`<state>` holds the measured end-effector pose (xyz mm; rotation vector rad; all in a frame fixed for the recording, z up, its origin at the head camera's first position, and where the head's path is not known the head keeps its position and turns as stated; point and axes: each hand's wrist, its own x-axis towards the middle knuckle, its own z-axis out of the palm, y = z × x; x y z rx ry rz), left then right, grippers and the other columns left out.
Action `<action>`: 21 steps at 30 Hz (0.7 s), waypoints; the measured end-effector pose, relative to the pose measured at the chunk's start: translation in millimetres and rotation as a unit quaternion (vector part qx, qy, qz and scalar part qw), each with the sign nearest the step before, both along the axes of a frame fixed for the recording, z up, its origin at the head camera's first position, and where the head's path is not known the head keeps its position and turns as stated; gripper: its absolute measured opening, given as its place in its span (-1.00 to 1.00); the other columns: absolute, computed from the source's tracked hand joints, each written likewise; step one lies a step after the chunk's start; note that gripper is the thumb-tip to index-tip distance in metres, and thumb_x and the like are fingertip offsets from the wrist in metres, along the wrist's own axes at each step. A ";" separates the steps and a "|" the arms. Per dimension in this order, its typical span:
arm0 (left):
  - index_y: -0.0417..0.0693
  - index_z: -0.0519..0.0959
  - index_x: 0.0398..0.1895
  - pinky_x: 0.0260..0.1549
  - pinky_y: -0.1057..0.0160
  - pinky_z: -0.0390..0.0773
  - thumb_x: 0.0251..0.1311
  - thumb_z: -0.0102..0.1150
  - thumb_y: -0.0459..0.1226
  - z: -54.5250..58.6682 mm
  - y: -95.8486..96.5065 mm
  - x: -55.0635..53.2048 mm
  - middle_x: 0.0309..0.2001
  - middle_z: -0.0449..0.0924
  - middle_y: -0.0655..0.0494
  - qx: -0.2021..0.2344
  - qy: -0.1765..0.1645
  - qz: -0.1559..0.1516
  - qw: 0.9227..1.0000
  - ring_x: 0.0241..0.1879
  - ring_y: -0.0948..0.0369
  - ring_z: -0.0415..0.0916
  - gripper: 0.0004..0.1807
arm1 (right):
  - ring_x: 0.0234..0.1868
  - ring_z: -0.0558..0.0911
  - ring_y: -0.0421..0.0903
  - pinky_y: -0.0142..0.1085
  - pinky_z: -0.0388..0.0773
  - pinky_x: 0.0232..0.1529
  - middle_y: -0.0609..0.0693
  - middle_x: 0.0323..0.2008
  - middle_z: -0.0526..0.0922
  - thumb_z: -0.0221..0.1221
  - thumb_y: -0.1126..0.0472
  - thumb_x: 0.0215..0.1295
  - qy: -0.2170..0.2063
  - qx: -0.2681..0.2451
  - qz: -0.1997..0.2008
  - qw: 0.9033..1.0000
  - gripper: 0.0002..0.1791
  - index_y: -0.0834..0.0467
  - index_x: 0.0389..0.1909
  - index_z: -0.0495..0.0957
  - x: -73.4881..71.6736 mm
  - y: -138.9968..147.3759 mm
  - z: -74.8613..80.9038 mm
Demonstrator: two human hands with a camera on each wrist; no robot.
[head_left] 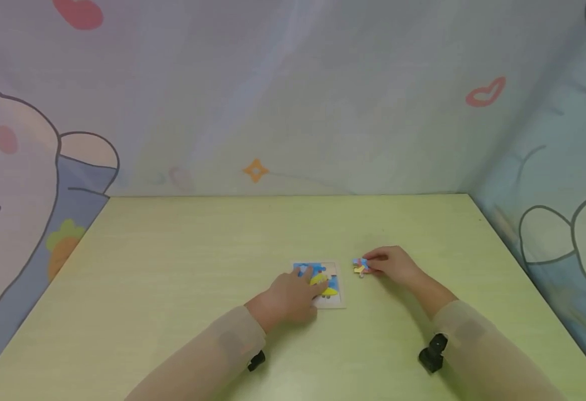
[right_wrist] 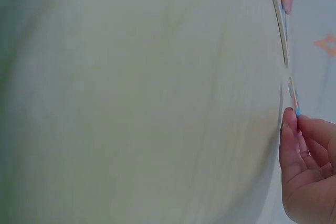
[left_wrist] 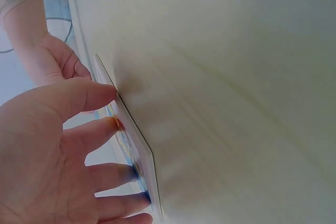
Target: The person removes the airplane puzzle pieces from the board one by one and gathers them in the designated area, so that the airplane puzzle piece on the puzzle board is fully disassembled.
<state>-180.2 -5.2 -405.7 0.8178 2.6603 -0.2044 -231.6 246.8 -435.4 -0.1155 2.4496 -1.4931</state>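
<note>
A small jigsaw puzzle board (head_left: 341, 298) with a pale wooden frame lies on the table, bearing blue and yellow pieces. Bare backing shows at its upper right corner. My left hand (head_left: 293, 295) rests on the board's left part with fingers spread, covering some of the picture; in the left wrist view the thumb touches the board's edge. Just right of the board, my right hand (head_left: 395, 264) pinches a puzzle piece (head_left: 360, 266) coloured blue, yellow and red. The right wrist view shows that piece (right_wrist: 295, 95) edge-on between thumb and fingers.
The light yellow-green table (head_left: 198, 239) extends around the board. A printed cloth backdrop (head_left: 293, 100) stands along its far edge and sides. Small black devices hang at both wrists, one by the right cuff (head_left: 432, 354).
</note>
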 end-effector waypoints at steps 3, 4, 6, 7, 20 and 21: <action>0.36 0.14 0.41 0.11 0.04 0.31 0.25 -0.10 -0.07 0.6 0.0 -0.4 0.43 -0.01 -0.02 0.000 -0.002 0.001 1.000 0.36 -0.07 0.03 -0.39 | -0.31 0.64 -0.16 -0.33 0.57 -0.24 0.25 -0.16 0.61 0.07 0.40 0.30 0.001 0.001 0.001 1.000 -0.71 0.50 -0.03 0.48 -0.7 6.6 2.6; 0.36 0.14 0.41 0.11 0.04 0.31 0.25 -0.10 -0.07 0.9 0.1 -0.4 0.43 -0.01 -0.02 0.001 -0.003 0.001 1.000 0.36 -0.07 0.03 -0.39 | -0.31 0.64 -0.17 -0.33 0.57 -0.24 0.24 -0.17 0.61 0.07 0.40 0.30 0.000 0.001 0.001 1.000 -0.71 0.50 -0.02 0.48 -0.7 9.1 3.4; 0.36 0.13 0.41 0.12 0.03 0.30 0.25 -0.10 -0.08 1.4 0.3 -0.4 0.43 -0.02 -0.02 0.002 -0.005 0.002 1.000 0.36 -0.07 0.02 -0.38 | -0.31 0.63 -0.19 -0.34 0.57 -0.24 0.22 -0.17 0.61 0.06 0.40 0.30 0.001 0.003 -0.001 1.000 -0.71 0.49 -0.02 0.48 -0.7 14.4 4.9; 0.36 0.14 0.41 0.12 0.04 0.30 0.25 -0.10 -0.08 1.3 0.5 -0.1 0.43 -0.01 -0.02 0.002 -0.006 0.001 1.000 0.36 -0.07 0.03 -0.38 | -0.31 0.63 -0.18 -0.34 0.57 -0.24 0.22 -0.17 0.61 0.06 0.40 0.30 0.001 0.002 -0.001 1.000 -0.71 0.50 -0.02 0.48 -0.2 17.0 5.3; 0.38 0.13 0.41 0.13 0.04 0.28 0.25 -0.10 -0.08 2.8 0.1 -3.9 0.43 0.01 -0.01 -0.005 0.002 0.006 1.000 0.36 -0.05 0.04 -0.38 | -0.30 0.62 -0.21 -0.35 0.57 -0.24 0.26 -0.14 0.58 0.02 0.41 0.33 -0.003 0.022 -0.012 1.000 -0.70 0.53 0.00 0.44 -1.5 48.6 9.9; 0.38 0.13 0.41 0.14 0.03 0.28 0.24 -0.09 -0.08 2.2 0.2 -3.9 0.43 0.01 -0.01 -0.004 -0.001 0.007 1.000 0.35 -0.06 0.04 -0.38 | -0.31 0.62 -0.21 -0.34 0.57 -0.24 0.27 -0.14 0.58 0.02 0.42 0.33 -0.004 0.023 -0.013 1.000 -0.70 0.54 0.00 0.44 -1.0 50.8 9.5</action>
